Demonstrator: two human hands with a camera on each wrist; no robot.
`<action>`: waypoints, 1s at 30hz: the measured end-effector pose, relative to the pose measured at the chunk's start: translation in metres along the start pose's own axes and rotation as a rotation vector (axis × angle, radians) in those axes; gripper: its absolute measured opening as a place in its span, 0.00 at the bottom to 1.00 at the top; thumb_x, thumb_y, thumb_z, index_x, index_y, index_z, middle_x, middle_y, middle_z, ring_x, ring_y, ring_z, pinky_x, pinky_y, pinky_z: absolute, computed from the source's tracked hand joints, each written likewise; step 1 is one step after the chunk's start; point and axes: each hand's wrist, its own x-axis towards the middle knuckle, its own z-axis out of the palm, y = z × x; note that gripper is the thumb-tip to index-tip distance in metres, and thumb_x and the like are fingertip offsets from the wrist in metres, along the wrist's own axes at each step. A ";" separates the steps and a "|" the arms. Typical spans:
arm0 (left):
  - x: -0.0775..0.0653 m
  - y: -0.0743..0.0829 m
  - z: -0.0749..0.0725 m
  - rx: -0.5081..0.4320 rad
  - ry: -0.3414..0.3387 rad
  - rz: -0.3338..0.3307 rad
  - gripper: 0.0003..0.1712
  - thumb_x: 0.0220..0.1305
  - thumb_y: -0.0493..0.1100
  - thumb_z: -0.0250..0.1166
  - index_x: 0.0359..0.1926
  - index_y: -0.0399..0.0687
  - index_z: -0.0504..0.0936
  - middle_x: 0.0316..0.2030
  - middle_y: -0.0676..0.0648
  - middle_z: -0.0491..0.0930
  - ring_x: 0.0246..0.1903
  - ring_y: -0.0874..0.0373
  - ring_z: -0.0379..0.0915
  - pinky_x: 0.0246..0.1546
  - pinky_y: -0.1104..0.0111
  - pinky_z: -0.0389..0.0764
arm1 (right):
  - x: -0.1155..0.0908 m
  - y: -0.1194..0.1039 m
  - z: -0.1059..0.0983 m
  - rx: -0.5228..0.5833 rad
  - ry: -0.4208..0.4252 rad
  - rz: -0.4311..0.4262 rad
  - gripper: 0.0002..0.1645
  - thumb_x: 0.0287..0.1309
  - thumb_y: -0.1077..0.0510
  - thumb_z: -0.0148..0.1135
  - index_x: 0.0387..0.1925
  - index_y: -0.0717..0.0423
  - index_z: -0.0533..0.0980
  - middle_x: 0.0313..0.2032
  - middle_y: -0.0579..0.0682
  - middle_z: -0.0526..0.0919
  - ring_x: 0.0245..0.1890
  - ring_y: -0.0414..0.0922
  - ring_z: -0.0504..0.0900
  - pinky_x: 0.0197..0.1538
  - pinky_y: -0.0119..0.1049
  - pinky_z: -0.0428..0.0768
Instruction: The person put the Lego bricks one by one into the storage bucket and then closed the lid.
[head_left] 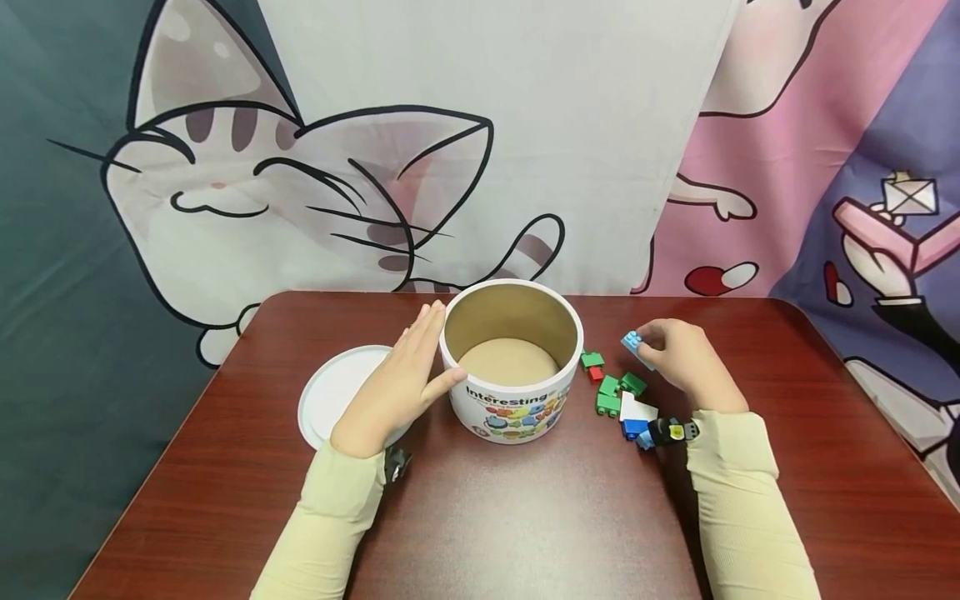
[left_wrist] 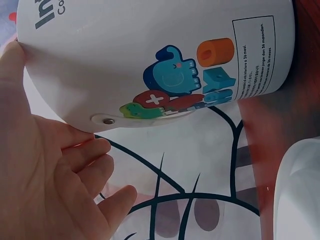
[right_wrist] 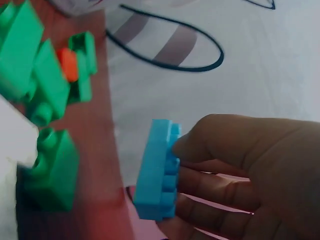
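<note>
A white bucket (head_left: 510, 408) with colourful printing stands upright near the table's far edge, its inside bare down to the bottom. My left hand (head_left: 401, 379) lies against the bucket's left side with fingers straight, the thumb toward the front and the other fingers at the rim. In my right hand (head_left: 686, 358) a light blue building block (right_wrist: 156, 172) is pinched between thumb and fingers, raised over the table to the right of the bucket. Beside the bucket lie several green blocks (head_left: 608, 404), a red block (head_left: 596, 374), a white block (head_left: 637, 408) and a blue block (head_left: 634, 428).
A round white lid (head_left: 322, 400) lies flat on the brown table (head_left: 525, 517), partly under my left hand and forearm. Behind the table hangs a cloth with a cartoon cat (head_left: 225, 250). Wrist cameras sit on both wrists.
</note>
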 end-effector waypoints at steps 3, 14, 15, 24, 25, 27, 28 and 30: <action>0.001 -0.001 0.000 -0.001 0.004 0.001 0.50 0.73 0.59 0.60 0.80 0.39 0.45 0.80 0.42 0.45 0.79 0.48 0.35 0.77 0.49 0.46 | -0.001 -0.009 -0.003 0.011 0.058 -0.039 0.15 0.63 0.64 0.63 0.49 0.70 0.81 0.43 0.65 0.85 0.38 0.55 0.81 0.42 0.49 0.82; 0.002 -0.001 -0.002 0.003 0.013 0.003 0.51 0.72 0.57 0.62 0.80 0.39 0.45 0.80 0.42 0.45 0.80 0.50 0.34 0.78 0.51 0.45 | -0.009 -0.038 -0.008 0.063 0.257 -0.114 0.16 0.65 0.62 0.63 0.52 0.66 0.82 0.46 0.63 0.83 0.40 0.56 0.81 0.45 0.53 0.81; 0.001 -0.001 -0.002 0.000 0.012 0.004 0.51 0.73 0.57 0.61 0.80 0.39 0.45 0.80 0.42 0.45 0.80 0.50 0.34 0.78 0.51 0.45 | -0.009 -0.040 -0.007 0.064 0.281 -0.126 0.16 0.65 0.62 0.63 0.52 0.65 0.82 0.46 0.62 0.83 0.39 0.55 0.80 0.44 0.49 0.80; 0.001 -0.002 0.000 -0.008 0.011 -0.006 0.51 0.73 0.55 0.62 0.80 0.38 0.44 0.80 0.41 0.45 0.79 0.49 0.35 0.78 0.51 0.46 | -0.013 -0.064 -0.002 0.129 0.446 -0.258 0.17 0.62 0.68 0.63 0.53 0.63 0.83 0.44 0.57 0.85 0.39 0.49 0.83 0.43 0.15 0.71; 0.001 -0.001 0.000 -0.008 0.011 -0.006 0.51 0.73 0.55 0.62 0.80 0.38 0.44 0.80 0.41 0.45 0.79 0.49 0.35 0.78 0.51 0.46 | -0.014 -0.068 -0.001 0.134 0.456 -0.271 0.17 0.62 0.68 0.64 0.53 0.63 0.83 0.44 0.57 0.85 0.39 0.49 0.83 0.44 0.14 0.71; 0.000 -0.001 0.000 -0.012 0.011 -0.010 0.51 0.73 0.56 0.62 0.80 0.38 0.44 0.80 0.42 0.45 0.79 0.49 0.36 0.78 0.51 0.46 | -0.015 -0.073 -0.001 0.141 0.483 -0.294 0.17 0.61 0.68 0.65 0.52 0.62 0.84 0.44 0.56 0.85 0.40 0.48 0.83 0.45 0.14 0.71; 0.000 0.000 0.000 -0.012 0.010 -0.009 0.51 0.73 0.56 0.61 0.80 0.38 0.44 0.80 0.42 0.45 0.79 0.49 0.36 0.78 0.51 0.46 | -0.016 -0.076 0.000 0.147 0.500 -0.308 0.17 0.60 0.69 0.66 0.52 0.62 0.84 0.43 0.55 0.85 0.40 0.48 0.83 0.45 0.15 0.71; 0.000 0.000 0.001 -0.011 0.009 -0.007 0.51 0.73 0.57 0.61 0.80 0.38 0.44 0.80 0.42 0.45 0.79 0.49 0.36 0.78 0.52 0.46 | -0.017 -0.081 0.000 0.156 0.536 -0.344 0.17 0.59 0.69 0.67 0.51 0.61 0.84 0.43 0.55 0.86 0.40 0.47 0.83 0.46 0.16 0.72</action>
